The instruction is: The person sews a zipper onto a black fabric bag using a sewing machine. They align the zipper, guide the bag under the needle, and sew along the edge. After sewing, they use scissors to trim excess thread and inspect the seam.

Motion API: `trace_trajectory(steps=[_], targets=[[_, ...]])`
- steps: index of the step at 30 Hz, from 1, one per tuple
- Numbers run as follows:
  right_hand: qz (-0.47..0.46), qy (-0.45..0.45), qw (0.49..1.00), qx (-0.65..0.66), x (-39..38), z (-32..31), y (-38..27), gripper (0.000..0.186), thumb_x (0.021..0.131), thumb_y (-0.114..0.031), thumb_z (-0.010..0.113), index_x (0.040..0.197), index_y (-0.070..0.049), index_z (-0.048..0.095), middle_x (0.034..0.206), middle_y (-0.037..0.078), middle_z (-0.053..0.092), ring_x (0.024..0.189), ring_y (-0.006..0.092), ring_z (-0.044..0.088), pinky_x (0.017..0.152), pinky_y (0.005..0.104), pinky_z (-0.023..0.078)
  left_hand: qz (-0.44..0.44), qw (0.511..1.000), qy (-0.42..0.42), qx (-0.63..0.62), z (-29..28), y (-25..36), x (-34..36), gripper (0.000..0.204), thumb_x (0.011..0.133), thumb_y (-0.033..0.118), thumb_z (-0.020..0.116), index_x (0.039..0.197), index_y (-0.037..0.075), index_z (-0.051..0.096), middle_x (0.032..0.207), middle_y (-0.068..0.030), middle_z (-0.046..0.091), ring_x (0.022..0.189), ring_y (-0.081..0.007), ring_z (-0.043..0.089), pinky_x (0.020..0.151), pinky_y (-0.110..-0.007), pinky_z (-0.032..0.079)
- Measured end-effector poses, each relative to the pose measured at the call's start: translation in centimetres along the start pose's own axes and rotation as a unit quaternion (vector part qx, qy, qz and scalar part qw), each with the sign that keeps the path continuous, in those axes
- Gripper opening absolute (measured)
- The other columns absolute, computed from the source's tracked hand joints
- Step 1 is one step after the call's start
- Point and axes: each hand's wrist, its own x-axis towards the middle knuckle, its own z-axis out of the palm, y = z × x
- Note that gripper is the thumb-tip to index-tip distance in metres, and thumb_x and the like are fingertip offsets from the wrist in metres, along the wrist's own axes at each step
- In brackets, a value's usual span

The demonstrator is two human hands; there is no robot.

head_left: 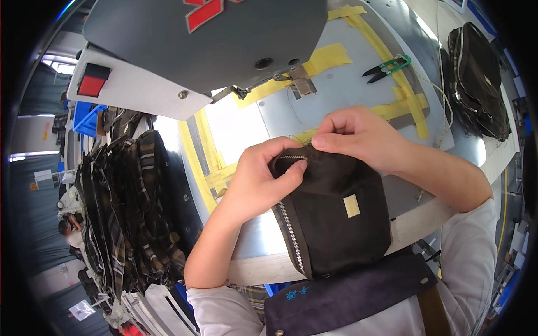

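A dark brown fabric pouch (330, 224) with a silver zipper along its left side and a small cream label lies at the table's near edge, close to my body. My left hand (263, 179) pinches its upper left corner beside the zipper end, thumb on top. With thumb and forefinger closed, my right hand (358, 137) grips the pouch's top edge just to the right. Loose thread shows between the two hands. Beyond them stands a sewing machine (207, 50), its presser foot (301, 84) over the plate and apart from the pouch.
Green-handled thread snips (389, 68) lie on the taped work surface (336, 112). Another dark zippered pouch (476, 84) rests at the far right. A stack of plaid fabric pieces (129, 207) hangs at the left. Near the machine is a red switch (92, 81).
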Motion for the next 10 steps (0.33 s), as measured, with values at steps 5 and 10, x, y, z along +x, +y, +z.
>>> trace_trajectory(steps=[5,10], targets=[[-0.060,0.024,0.997,-0.040,-0.1,0.5,0.9,0.022,0.090,-0.022,0.067,0.088,0.000,0.067,0.073,0.000,0.062,0.067,0.0045,0.051,0.059,0.0234,0.041,0.005,1.000,-0.006,0.013,0.6,-1.0,0.1,0.015,0.081,0.010,0.065,0.092,0.000,0.062,0.075,-0.0050,0.061,0.070,-0.0096,0.053,0.067,-0.025,0.045],[-0.094,0.051,0.987,-0.117,0.2,0.4,1.2,0.020,0.090,-0.022,0.067,0.088,-0.002,0.068,0.074,0.003,0.064,0.065,0.0075,0.053,0.059,0.0237,0.042,0.017,1.000,-0.009,0.012,0.2,-0.9,-0.1,0.018,0.081,0.008,0.068,0.096,0.001,0.060,0.078,0.0012,0.059,0.074,-0.0041,0.048,0.068,-0.021,0.042]])
